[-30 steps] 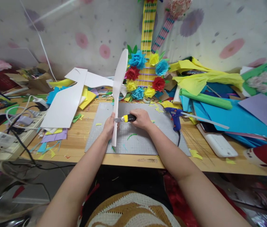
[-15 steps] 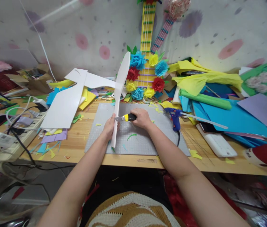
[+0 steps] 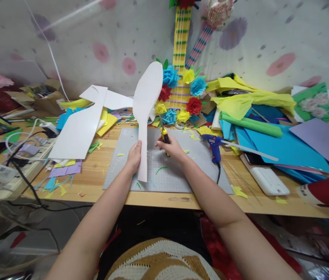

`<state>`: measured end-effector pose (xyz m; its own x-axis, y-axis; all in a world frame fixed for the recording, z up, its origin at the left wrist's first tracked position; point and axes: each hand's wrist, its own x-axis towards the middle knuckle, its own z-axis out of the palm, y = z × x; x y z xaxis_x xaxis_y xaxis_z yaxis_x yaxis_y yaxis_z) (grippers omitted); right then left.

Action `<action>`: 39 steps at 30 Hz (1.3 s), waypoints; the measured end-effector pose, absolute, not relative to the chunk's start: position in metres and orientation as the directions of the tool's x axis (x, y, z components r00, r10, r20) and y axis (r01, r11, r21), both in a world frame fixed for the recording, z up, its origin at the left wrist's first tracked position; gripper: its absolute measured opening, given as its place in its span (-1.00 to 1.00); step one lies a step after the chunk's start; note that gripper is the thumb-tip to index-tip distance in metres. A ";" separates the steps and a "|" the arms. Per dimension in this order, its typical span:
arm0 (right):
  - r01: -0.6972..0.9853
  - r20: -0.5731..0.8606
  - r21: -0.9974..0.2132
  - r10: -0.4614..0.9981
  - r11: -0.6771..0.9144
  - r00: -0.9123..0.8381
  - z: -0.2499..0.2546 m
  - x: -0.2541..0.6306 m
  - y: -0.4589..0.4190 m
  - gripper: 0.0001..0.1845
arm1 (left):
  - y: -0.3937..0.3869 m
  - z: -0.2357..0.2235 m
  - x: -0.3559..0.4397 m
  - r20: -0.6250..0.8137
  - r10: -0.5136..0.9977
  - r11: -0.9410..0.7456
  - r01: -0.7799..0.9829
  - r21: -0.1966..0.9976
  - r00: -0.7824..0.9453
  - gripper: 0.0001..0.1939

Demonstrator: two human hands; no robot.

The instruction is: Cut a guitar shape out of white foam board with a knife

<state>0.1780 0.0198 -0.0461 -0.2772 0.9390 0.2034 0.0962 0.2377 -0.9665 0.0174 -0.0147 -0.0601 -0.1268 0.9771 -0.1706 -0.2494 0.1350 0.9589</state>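
A white paddle-shaped board cutout (image 3: pixel 148 93) stands upright over the grey cutting mat (image 3: pixel 178 181), its broad face toward me. My left hand (image 3: pixel 134 156) is closed round the left edge of its narrow handle. To the right, my right hand (image 3: pixel 171 146) grips a yellow and black utility knife (image 3: pixel 164 135), blade pointing up and away, apart from the cutout. The cutout's right handle edge looks a little rough. Green and yellow paper scraps lie on the mat.
A blue glue gun (image 3: pixel 214 146) with a glue stick lies at the mat's right. Leftward are white board offcuts (image 3: pixel 78 130) and a power strip (image 3: pixel 24 171) with cables. Behind stands a yellow flowered paper guitar (image 3: pixel 181 46). A paper cup (image 3: pixel 327 189) and white power bank (image 3: pixel 266 179) sit at right.
The cutout has turned from nearly edge-on to show its broad face. My right hand has drawn the knife away from its edge and tipped the blade upward.
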 end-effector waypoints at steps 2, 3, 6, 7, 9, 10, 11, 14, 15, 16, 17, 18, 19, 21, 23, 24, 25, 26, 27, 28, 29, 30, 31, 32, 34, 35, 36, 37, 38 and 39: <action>-0.080 0.156 -0.987 0.932 0.137 -0.329 -0.042 0.165 0.014 -0.67 | -0.013 -0.062 0.018 -0.071 0.985 0.043 -0.174 0.984 -0.157 -0.56; -0.132 0.148 -0.985 0.930 0.109 -0.336 -0.040 0.160 0.012 -0.63 | -0.013 -0.063 0.019 -0.033 0.987 0.009 -0.149 0.989 -0.160 -0.55; -0.201 0.158 -0.975 0.939 0.099 -0.307 -0.037 0.152 0.011 -0.56 | -0.013 -0.063 0.021 0.008 0.992 -0.025 -0.134 0.991 -0.129 -0.52; -0.205 0.166 -0.973 0.941 0.107 -0.296 -0.037 0.152 0.012 -0.55 | -0.013 -0.062 0.022 0.010 0.993 -0.026 -0.136 0.990 -0.117 -0.52; -0.198 0.192 -0.970 0.938 0.138 -0.288 -0.038 0.152 0.013 -0.56 | -0.014 -0.060 0.023 0.003 0.994 -0.018 -0.136 0.991 -0.108 -0.52; -0.193 0.208 -0.969 0.934 0.156 -0.289 -0.039 0.152 0.014 -0.58 | -0.014 -0.058 0.023 -0.004 0.994 -0.010 -0.134 0.991 -0.108 -0.52; -0.188 0.222 -0.967 0.929 0.172 -0.295 -0.039 0.153 0.014 -0.59 | -0.015 -0.057 0.023 -0.013 0.994 -0.001 -0.131 0.991 -0.109 -0.53; -0.188 0.244 -0.963 0.917 0.192 -0.314 -0.038 0.154 0.012 -0.61 | -0.016 -0.055 0.024 -0.026 0.994 0.011 -0.136 0.991 -0.109 -0.56; -0.196 0.243 -0.963 0.915 0.187 -0.322 -0.037 0.155 0.012 -0.60 | -0.016 -0.055 0.024 -0.028 0.994 0.013 -0.140 0.990 -0.107 -0.57; -0.206 0.240 -0.962 0.912 0.178 -0.333 -0.037 0.156 0.011 -0.59 | -0.016 -0.055 0.024 -0.031 0.994 0.016 -0.144 0.989 -0.108 -0.57; -0.217 0.237 -0.962 0.907 0.167 -0.349 -0.036 0.157 0.010 -0.58 | -0.016 -0.056 0.024 -0.035 0.993 0.019 -0.146 0.989 -0.113 -0.57; -0.227 0.233 -0.961 0.900 0.156 -0.369 -0.035 0.160 0.010 -0.57 | -0.016 -0.057 0.023 -0.040 0.992 0.022 -0.147 0.989 -0.121 -0.57; -0.237 0.231 -0.961 0.892 0.145 -0.389 -0.034 0.162 0.009 -0.57 | -0.015 -0.058 0.023 -0.043 0.991 0.023 -0.148 0.989 -0.129 -0.56; -0.245 0.221 -0.961 0.881 0.125 -0.419 -0.034 0.167 0.009 -0.56 | -0.014 -0.060 0.022 -0.041 0.988 0.018 -0.151 0.988 -0.152 -0.55; -0.232 0.202 -0.966 0.885 0.111 -0.418 -0.034 0.170 0.010 -0.57 | -0.013 -0.062 0.021 -0.032 0.986 0.007 -0.153 0.988 -0.165 -0.54; -0.213 0.191 -0.971 0.892 0.110 -0.409 -0.035 0.171 0.010 -0.57 | -0.012 -0.062 0.021 -0.027 0.986 0.002 -0.151 0.989 -0.165 -0.53; -0.192 0.181 -0.975 0.899 0.111 -0.398 -0.036 0.170 0.011 -0.58 | -0.012 -0.062 0.021 -0.020 0.986 -0.004 -0.145 0.989 -0.164 -0.53; -0.171 0.173 -0.979 0.904 0.114 -0.391 -0.037 0.169 0.011 -0.58 | -0.012 -0.062 0.022 -0.014 0.987 -0.009 -0.137 0.991 -0.162 -0.52; -0.154 0.170 -0.981 0.906 0.118 -0.387 -0.038 0.167 0.011 -0.59 | -0.012 -0.062 0.022 -0.007 0.987 -0.014 -0.129 0.992 -0.159 -0.51; -0.143 0.172 -0.982 0.906 0.125 -0.386 -0.039 0.165 0.011 -0.60 | -0.013 -0.061 0.022 0.001 0.988 -0.020 -0.122 0.992 -0.154 -0.50; -0.136 0.178 -0.982 0.904 0.135 -0.388 -0.039 0.163 0.011 -0.61 | -0.013 -0.061 0.023 0.006 0.989 -0.023 -0.116 0.993 -0.145 -0.50; -0.131 0.186 -0.981 0.902 0.146 -0.390 -0.040 0.160 0.011 -0.61 | -0.013 -0.061 0.023 0.008 0.991 -0.024 -0.114 0.993 -0.137 -0.49; -0.127 0.196 -0.979 0.899 0.158 -0.391 -0.040 0.158 0.011 -0.62 | -0.013 -0.061 0.023 0.008 0.991 -0.023 -0.115 0.993 -0.130 -0.49; -0.127 0.206 -0.977 0.898 0.169 -0.388 -0.041 0.157 0.010 -0.62 | -0.014 -0.061 0.023 0.006 0.992 -0.021 -0.116 0.993 -0.127 -0.49; -0.135 0.219 -0.974 0.899 0.181 -0.379 -0.041 0.155 0.010 -0.62 | -0.014 -0.061 0.024 0.000 0.991 -0.015 -0.114 0.993 -0.130 -0.50; -0.138 0.223 -0.973 0.901 0.184 -0.372 -0.041 0.154 0.010 -0.62 | -0.014 -0.062 0.024 -0.001 0.991 -0.015 -0.114 0.993 -0.135 -0.50; -0.139 0.227 -0.972 0.904 0.188 -0.363 -0.041 0.155 0.010 -0.62 | -0.014 -0.062 0.024 0.002 0.990 -0.018 -0.114 0.993 -0.141 -0.51; -0.140 0.231 -0.971 0.904 0.192 -0.359 -0.040 0.155 0.011 -0.62 | -0.013 -0.062 0.024 0.006 0.989 -0.023 -0.114 0.993 -0.146 -0.52; -0.144 0.234 -0.970 0.903 0.194 -0.361 -0.040 0.157 0.011 -0.62 | -0.013 -0.062 0.024 0.009 0.988 -0.027 -0.113 0.993 -0.157 -0.53; -0.148 0.235 -0.970 0.899 0.193 -0.370 -0.039 0.159 0.010 -0.63 | -0.013 -0.062 0.023 0.008 0.985 -0.028 -0.114 0.993 -0.174 -0.54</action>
